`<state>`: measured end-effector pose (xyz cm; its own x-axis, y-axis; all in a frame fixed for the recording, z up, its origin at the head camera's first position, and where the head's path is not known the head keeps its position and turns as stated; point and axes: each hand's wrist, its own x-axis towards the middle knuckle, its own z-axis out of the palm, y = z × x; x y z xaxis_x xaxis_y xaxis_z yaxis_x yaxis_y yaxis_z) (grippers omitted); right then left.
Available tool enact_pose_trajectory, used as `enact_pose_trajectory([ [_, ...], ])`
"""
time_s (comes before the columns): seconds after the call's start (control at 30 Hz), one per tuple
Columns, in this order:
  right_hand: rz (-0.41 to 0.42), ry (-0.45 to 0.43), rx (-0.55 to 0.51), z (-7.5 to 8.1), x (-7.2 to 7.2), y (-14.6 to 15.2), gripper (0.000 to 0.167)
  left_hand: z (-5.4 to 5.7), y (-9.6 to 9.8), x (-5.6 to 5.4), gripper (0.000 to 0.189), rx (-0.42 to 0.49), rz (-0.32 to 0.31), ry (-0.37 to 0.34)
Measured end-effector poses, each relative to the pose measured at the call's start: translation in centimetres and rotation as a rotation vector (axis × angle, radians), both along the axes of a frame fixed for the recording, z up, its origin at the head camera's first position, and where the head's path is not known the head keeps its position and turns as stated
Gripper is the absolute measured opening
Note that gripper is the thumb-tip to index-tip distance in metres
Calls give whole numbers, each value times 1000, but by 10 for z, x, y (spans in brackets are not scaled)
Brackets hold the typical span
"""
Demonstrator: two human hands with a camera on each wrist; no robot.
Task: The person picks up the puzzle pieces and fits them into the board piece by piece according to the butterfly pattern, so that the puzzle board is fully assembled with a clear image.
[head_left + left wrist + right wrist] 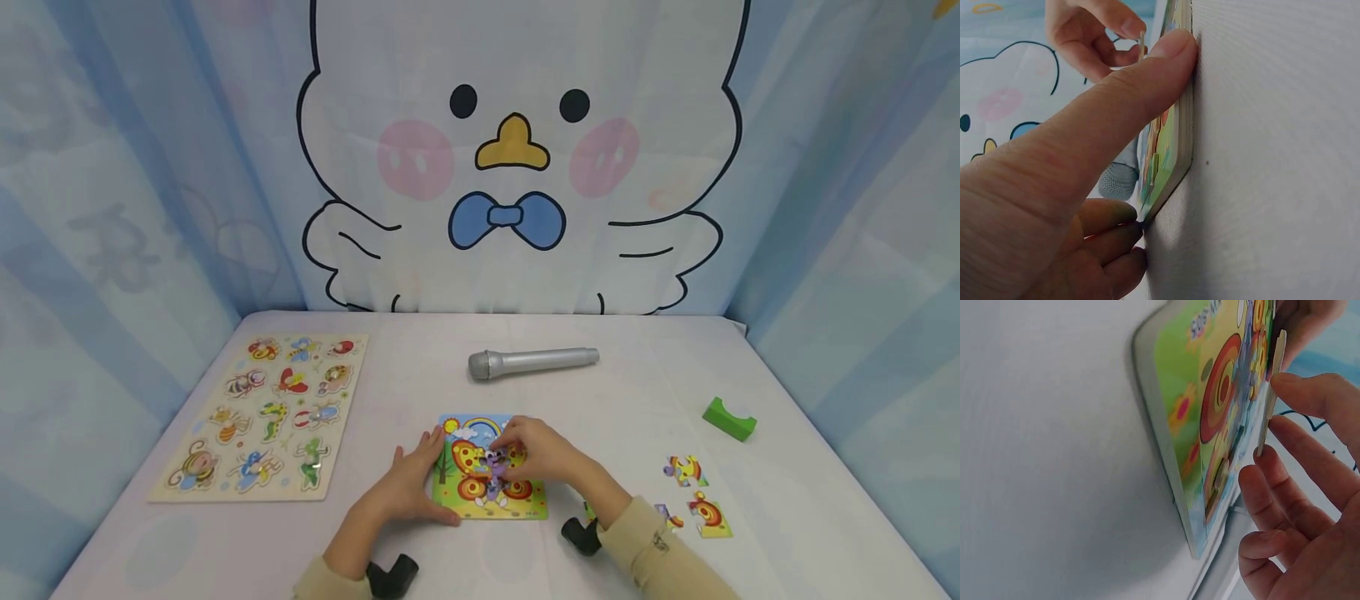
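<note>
A butterfly jigsaw board (525,510) with a green and yellow border lies at the front middle of the table. My left hand (401,490) spans its left side: the thumb presses on the near edge and the outstretched fingers touch the left edge. Over the board's upper right, my right hand (543,450) pinches a thin puzzle piece (1267,412) between thumb and fingertips. That piece appears edge-on in the right wrist view, tilted just above the picture; its printed face is hidden. Loose puzzle pieces (708,515) lie to the right, some partly covered by the right sleeve.
On the left lies a wooden insect peg board (336,433). A silver toy microphone (534,361) rests behind the jigsaw. Off to the right is a green arched block (730,419). A printed curtain (517,275) stands behind the table.
</note>
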<state>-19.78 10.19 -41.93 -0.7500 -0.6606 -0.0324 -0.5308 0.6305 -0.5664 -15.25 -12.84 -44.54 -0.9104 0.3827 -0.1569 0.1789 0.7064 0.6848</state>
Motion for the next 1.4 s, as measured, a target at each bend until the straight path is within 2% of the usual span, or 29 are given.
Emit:
enact_pose_trajectory([
  [0.5, -34, 11, 79, -4, -1, -9, 31, -1, 0, 0, 115, -2, 3, -4],
  [0.83, -40, 79, 154, -4, 0, -13, 34, -1, -1, 1, 115, 7, 0, 10],
  [1.07, -87, 59, 204, -2, 2, -18, 34, 0, 0, 1, 115, 14, -1, 10],
  [1.23, -104, 52, 186, -3, 2, -19, 30, 0, 0, 1, 115, 11, 0, 7],
  [1.4, -115, -11, 115, -5, 3, -16, 31, 0, 0, 1, 115, 10, -3, 6],
])
